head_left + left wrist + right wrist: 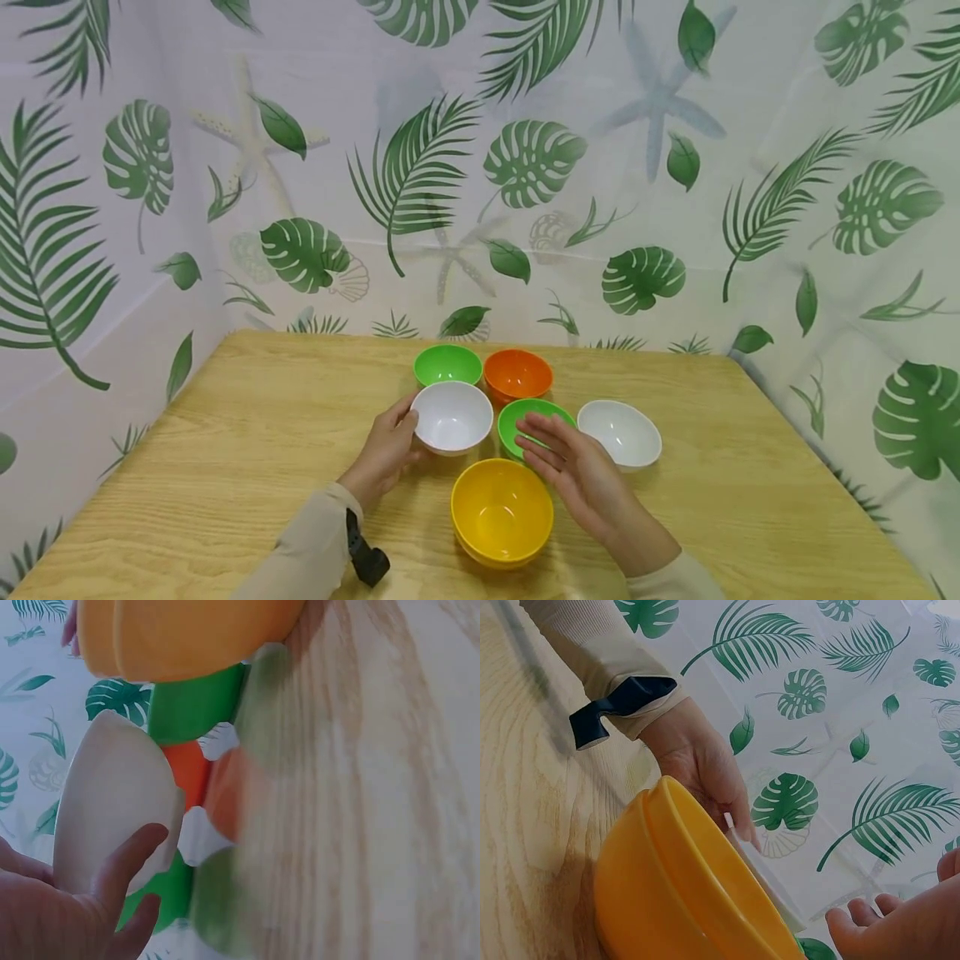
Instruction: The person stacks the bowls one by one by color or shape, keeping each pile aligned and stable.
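My left hand [384, 450] grips a white bowl [452, 417] at its left side, thumb at the rim and fingers along the outside and underneath. In the left wrist view this white bowl [112, 795] is tilted, its base close over the table. My right hand [585, 479] holds nothing; its fingers are extended, palm turned left, over the near green bowl [510, 421] and beside the yellow bowl [501, 517]. Two rim lines show on the yellow bowl [675, 877] in the right wrist view, as if two are nested.
Behind the held bowl stand another green bowl [447, 364] and an orange bowl [517, 375]. A second white bowl [621, 435] sits to the right, partly behind my right hand. All rest on a wooden table [285, 392] against a leaf-patterned backdrop [480, 275].
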Demonstrator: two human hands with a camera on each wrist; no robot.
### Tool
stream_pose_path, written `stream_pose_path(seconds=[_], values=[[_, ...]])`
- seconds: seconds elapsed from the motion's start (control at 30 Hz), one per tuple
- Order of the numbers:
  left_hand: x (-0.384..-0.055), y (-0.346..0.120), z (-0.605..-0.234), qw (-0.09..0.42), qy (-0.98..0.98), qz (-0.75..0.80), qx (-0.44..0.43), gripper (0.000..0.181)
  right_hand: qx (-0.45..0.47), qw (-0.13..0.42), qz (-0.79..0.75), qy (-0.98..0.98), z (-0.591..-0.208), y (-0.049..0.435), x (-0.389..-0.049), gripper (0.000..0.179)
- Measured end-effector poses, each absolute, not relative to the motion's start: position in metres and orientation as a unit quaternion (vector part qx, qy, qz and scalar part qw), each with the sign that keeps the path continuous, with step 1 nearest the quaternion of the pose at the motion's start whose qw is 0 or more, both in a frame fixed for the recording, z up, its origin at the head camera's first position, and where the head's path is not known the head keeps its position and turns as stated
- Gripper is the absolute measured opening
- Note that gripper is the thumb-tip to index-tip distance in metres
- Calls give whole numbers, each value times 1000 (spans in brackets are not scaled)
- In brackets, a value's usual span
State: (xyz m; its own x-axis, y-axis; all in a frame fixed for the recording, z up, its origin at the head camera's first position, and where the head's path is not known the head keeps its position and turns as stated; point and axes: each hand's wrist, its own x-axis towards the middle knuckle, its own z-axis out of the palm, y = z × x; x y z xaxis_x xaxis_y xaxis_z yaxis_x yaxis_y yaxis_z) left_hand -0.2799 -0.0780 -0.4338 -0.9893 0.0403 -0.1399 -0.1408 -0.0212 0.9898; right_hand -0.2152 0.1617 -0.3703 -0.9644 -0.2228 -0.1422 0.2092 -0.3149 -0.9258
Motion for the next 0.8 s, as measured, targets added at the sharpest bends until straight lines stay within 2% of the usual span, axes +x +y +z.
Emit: stream_pose_path(seconds=[0.2,0.43,0.8], values=[[-275,-78,-427,45,681,731,-2,46,1,151,-819,554,-377,161,-215,53],[-270,-76,-418,32,664,746,40,46,-36,162,-825,540,-378,159,-213,65],[-264,-72,-407,28,660,749,54,45,-57,128,-810,569,-376,152,-216,66]])
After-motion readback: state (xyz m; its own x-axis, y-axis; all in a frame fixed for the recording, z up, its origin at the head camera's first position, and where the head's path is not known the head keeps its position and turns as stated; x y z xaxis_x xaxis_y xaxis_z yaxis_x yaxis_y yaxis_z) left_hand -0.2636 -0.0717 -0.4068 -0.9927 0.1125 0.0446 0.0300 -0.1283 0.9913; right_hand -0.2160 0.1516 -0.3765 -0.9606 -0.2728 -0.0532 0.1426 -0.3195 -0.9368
